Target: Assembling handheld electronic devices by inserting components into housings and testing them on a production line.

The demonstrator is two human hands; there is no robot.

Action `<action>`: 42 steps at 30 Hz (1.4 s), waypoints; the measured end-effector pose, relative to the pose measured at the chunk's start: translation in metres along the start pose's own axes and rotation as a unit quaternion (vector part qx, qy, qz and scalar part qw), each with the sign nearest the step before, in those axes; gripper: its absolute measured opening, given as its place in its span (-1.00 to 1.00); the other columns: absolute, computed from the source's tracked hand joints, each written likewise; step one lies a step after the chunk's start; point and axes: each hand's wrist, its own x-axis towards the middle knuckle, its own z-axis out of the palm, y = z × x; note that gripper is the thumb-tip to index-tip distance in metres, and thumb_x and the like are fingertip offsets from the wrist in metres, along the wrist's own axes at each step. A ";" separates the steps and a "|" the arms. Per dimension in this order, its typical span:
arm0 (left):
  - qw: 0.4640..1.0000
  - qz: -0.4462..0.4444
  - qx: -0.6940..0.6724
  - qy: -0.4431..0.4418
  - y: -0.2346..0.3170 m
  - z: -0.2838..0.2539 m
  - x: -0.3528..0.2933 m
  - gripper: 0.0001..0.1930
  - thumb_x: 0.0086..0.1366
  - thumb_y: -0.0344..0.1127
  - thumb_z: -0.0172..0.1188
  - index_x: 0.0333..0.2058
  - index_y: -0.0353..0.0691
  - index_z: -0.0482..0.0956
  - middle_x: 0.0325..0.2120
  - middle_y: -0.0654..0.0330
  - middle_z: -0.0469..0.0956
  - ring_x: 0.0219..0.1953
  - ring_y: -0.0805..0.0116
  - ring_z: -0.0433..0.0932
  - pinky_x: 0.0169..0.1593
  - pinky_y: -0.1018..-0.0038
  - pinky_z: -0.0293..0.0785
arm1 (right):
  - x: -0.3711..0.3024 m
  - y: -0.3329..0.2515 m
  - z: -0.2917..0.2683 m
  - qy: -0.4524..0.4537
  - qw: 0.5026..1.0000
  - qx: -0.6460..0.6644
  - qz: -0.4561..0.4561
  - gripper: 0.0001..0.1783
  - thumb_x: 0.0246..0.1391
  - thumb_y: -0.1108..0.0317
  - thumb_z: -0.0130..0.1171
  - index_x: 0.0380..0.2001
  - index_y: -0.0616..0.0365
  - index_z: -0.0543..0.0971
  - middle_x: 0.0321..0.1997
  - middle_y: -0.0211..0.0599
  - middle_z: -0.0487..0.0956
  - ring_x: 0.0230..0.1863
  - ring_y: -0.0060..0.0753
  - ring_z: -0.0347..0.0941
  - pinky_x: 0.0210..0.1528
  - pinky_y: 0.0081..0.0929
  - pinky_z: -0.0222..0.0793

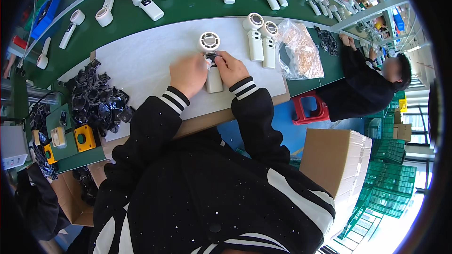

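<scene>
A white handheld fan (pixel 214 81) lies on the white work sheet in front of me, its round head pointing away. My right hand (pixel 231 69) is closed, thumb and fingers pinching the fan near its neck. From the other side my left hand (pixel 187 75), blurred, has its fingers curled in at the handle; what they pinch is hidden. Between the fingertips a small dark part (pixel 212 57) shows at the top of the handle. Two more handheld fans (pixel 255 42) lie beyond my right hand, beside a clear plastic bag (pixel 299 49) with tan contents.
A heap of glossy black pieces (pixel 96 96) lies on the left. Several fans rest on the green belt (pixel 197 4) at the back. A yellow button box (pixel 85 138) stands at left, a carton (pixel 329 160) at right. A co-worker (pixel 372 84) sits near a red stool (pixel 310 108).
</scene>
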 end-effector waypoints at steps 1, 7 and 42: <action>1.000 0.002 -0.026 -0.003 -0.001 0.001 0.000 -0.67 0.28 -0.21 -0.04 -0.02 -0.13 0.44 -0.24 0.15 0.53 -0.21 0.15 0.41 -0.09 0.30 0.17 | 0.000 0.003 0.002 -0.005 1.000 0.026 -0.009 -0.76 0.05 0.43 0.10 -0.16 0.13 0.49 -0.45 -0.25 0.50 -0.50 -0.30 0.34 -0.37 -0.50 0.34; 0.962 0.039 -0.266 0.057 0.001 0.019 -0.008 -0.64 0.29 -0.36 -0.03 0.07 -0.23 0.34 -0.15 0.06 0.46 -0.17 0.19 0.41 -0.06 0.34 0.26 | -0.006 0.002 0.013 0.004 0.980 0.191 -0.061 -0.63 0.09 0.49 0.03 0.01 0.11 0.41 -0.38 -0.25 0.50 -0.44 -0.38 0.34 -0.30 -0.53 0.33; 0.782 0.040 -0.604 0.149 0.015 -0.003 0.044 -0.65 0.31 -0.45 -0.02 0.07 -0.31 0.28 -0.12 0.05 0.42 -0.18 0.31 0.42 -0.04 0.44 0.36 | 0.005 -0.052 0.027 0.109 0.925 0.362 0.031 -0.64 0.27 0.15 -0.07 -0.09 0.22 0.45 -0.48 -0.38 0.45 -0.57 -0.60 0.29 -0.56 -0.64 0.21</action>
